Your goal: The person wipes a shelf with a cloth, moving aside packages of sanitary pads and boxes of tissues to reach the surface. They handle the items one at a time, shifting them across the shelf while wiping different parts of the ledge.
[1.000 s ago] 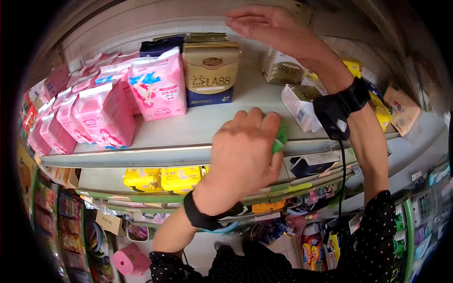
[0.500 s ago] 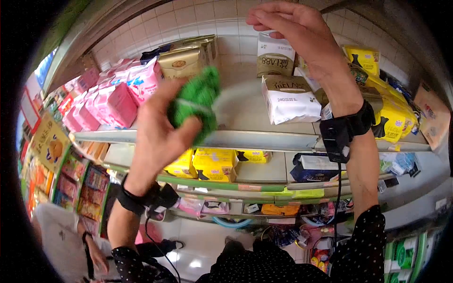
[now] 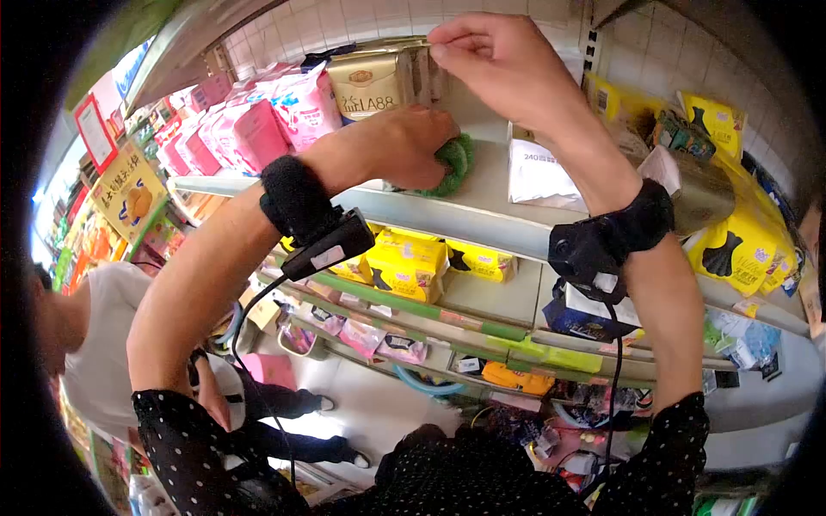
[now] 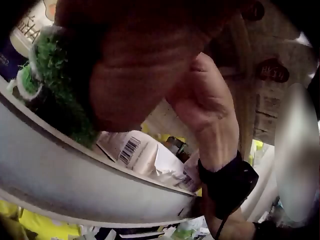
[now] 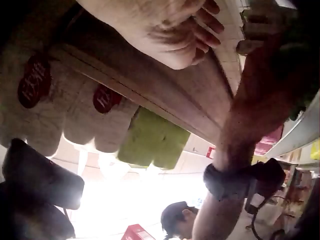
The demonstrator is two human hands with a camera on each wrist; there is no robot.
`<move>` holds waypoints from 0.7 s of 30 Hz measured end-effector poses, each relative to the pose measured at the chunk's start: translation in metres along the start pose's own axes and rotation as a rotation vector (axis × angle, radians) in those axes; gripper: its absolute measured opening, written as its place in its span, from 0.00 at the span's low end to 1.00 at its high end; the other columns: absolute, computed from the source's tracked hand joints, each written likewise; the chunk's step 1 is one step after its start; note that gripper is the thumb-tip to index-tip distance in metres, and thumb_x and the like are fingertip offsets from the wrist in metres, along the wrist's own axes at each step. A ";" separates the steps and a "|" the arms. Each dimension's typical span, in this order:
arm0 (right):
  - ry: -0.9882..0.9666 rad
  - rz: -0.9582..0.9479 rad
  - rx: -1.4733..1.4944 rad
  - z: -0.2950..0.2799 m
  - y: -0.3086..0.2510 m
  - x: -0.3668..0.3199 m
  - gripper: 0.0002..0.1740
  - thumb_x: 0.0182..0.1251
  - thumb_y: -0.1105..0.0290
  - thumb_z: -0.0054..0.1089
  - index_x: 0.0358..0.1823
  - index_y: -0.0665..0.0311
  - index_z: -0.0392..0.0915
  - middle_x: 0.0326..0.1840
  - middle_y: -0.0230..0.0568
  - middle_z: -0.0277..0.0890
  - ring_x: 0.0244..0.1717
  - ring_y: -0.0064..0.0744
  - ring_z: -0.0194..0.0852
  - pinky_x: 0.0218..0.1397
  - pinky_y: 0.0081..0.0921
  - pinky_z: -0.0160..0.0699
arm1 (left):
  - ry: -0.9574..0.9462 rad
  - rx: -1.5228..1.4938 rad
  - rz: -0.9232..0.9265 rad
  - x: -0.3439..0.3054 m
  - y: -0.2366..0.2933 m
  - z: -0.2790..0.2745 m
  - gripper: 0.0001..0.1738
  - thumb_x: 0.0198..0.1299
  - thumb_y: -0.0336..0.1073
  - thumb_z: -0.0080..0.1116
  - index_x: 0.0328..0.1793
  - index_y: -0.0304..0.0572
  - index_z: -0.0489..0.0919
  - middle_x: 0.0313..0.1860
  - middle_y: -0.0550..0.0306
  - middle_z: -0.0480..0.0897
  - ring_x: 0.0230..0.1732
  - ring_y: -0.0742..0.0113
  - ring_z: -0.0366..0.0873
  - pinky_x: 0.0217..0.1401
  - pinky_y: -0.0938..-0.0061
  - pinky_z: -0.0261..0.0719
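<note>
My left hand point(image 3: 400, 146) grips a fuzzy green cloth point(image 3: 456, 163) with a pale edge, low over the front of the upper shelf point(image 3: 490, 206). The left wrist view shows this green cloth point(image 4: 55, 65) just behind the shelf's metal lip; the dark hand covers much of that view. Close behind the left hand stands a gold pack point(image 3: 366, 82). Higher up, my right hand point(image 3: 516, 73) hangs with loosely bent fingers and nothing in them, its fingertips near the gold packs. Below it lies a white pack point(image 3: 542, 172), partly hidden by the right forearm.
Pink packs point(image 3: 245, 138) stand in rows at the shelf's left. Yellow packs point(image 3: 731, 241) crowd its right end, and more yellow packs point(image 3: 409, 262) sit on the shelf below. A person in a white top point(image 3: 107, 344) is at the left. Wrapped packs point(image 5: 155, 135) line a surface overhead.
My left hand lifted off the shelf with the green cloth, swung left, then reached back over the shelf. The head view has turned, and the person in white has come further into it.
</note>
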State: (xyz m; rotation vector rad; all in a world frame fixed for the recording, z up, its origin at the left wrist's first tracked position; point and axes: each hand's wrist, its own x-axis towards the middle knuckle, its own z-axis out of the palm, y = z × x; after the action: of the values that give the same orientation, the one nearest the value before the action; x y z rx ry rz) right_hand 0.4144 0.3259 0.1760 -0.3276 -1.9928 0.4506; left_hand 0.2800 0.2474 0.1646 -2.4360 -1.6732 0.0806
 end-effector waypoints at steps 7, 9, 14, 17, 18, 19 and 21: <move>0.110 -0.005 -0.125 0.012 0.006 -0.003 0.17 0.59 0.61 0.60 0.43 0.66 0.80 0.40 0.48 0.83 0.43 0.47 0.82 0.49 0.37 0.79 | 0.057 0.028 0.048 0.085 -0.031 0.021 0.24 0.42 0.35 0.54 0.49 0.34 0.78 0.44 0.37 0.81 0.50 0.43 0.79 0.55 0.59 0.76; 0.114 0.010 -0.154 0.014 0.006 -0.010 0.16 0.65 0.63 0.57 0.49 0.66 0.78 0.43 0.46 0.82 0.45 0.40 0.81 0.48 0.32 0.78 | 0.037 0.019 0.045 0.106 -0.042 0.021 0.25 0.42 0.35 0.54 0.50 0.34 0.78 0.45 0.37 0.81 0.51 0.44 0.78 0.56 0.59 0.75; 0.203 0.115 -0.110 0.012 0.014 -0.014 0.19 0.71 0.61 0.50 0.56 0.66 0.73 0.48 0.49 0.80 0.48 0.39 0.79 0.49 0.31 0.76 | 0.009 -0.011 0.026 0.164 -0.068 0.029 0.28 0.41 0.35 0.54 0.53 0.36 0.77 0.47 0.36 0.80 0.54 0.44 0.77 0.58 0.59 0.74; 0.219 0.205 -0.157 0.015 0.027 -0.014 0.21 0.72 0.59 0.46 0.56 0.66 0.73 0.49 0.50 0.79 0.51 0.41 0.78 0.54 0.32 0.74 | -0.010 -0.034 0.000 0.192 -0.079 0.037 0.29 0.40 0.35 0.54 0.55 0.36 0.76 0.48 0.36 0.80 0.55 0.45 0.76 0.59 0.58 0.73; 0.156 0.272 -0.140 0.011 0.025 -0.014 0.23 0.72 0.57 0.46 0.57 0.66 0.72 0.52 0.50 0.77 0.54 0.42 0.75 0.59 0.32 0.70 | -0.018 -0.039 -0.010 0.201 -0.082 0.040 0.30 0.40 0.35 0.54 0.56 0.37 0.76 0.49 0.36 0.80 0.55 0.45 0.76 0.59 0.58 0.73; 0.168 0.266 -0.142 0.011 0.027 -0.012 0.23 0.72 0.56 0.46 0.58 0.66 0.72 0.53 0.50 0.77 0.55 0.42 0.75 0.59 0.32 0.70 | -0.031 -0.042 -0.016 0.206 -0.083 0.041 0.30 0.40 0.35 0.54 0.56 0.37 0.76 0.49 0.36 0.80 0.56 0.45 0.76 0.59 0.58 0.73; 0.195 0.269 -0.145 0.012 0.031 -0.013 0.23 0.71 0.56 0.46 0.58 0.65 0.72 0.54 0.51 0.76 0.57 0.41 0.74 0.60 0.31 0.69 | -0.064 -0.051 -0.029 0.208 -0.082 0.043 0.31 0.40 0.35 0.54 0.57 0.38 0.75 0.50 0.36 0.79 0.57 0.45 0.75 0.60 0.58 0.72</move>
State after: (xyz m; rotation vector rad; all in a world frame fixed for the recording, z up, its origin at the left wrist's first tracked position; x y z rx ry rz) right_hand 0.4098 0.3463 0.1470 -0.7097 -1.8006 0.4257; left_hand 0.2732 0.4744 0.1494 -2.4698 -1.7577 0.1141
